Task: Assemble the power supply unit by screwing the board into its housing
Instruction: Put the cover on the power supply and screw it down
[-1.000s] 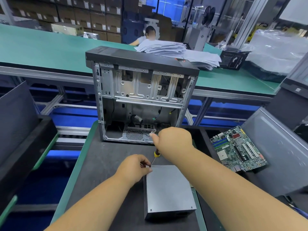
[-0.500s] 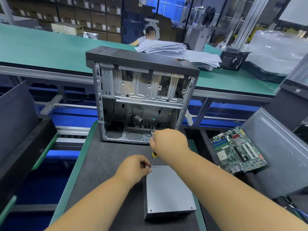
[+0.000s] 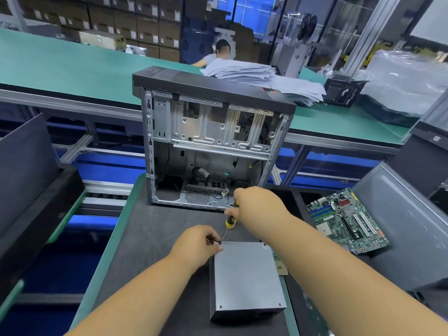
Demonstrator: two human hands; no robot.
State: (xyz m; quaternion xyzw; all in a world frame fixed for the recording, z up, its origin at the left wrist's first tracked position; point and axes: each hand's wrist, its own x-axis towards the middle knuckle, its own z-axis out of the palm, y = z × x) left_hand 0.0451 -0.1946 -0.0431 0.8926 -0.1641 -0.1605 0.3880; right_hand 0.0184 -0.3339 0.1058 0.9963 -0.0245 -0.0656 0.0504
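Observation:
A grey metal power supply housing point(image 3: 246, 280) lies flat on the dark mat in front of me. My right hand point(image 3: 257, 207) grips a screwdriver point(image 3: 229, 224) with a yellow and black handle, tilted so its tip meets the housing's far left corner. My left hand point(image 3: 198, 243) pinches a small screw point(image 3: 220, 242) at that corner, just under the tip. A strip of circuit board point(image 3: 281, 269) pokes out along the housing's right side.
An open computer case point(image 3: 213, 146) stands upright just behind my hands. A green motherboard point(image 3: 349, 220) lies to the right against a grey panel point(image 3: 412, 229). Dark panels lean at the left. A green conveyor point(image 3: 60, 66) with paper stacks runs behind.
My right hand has lifted slightly up and back, showing more of the screwdriver's handle. My left hand stays pinched at the housing's corner.

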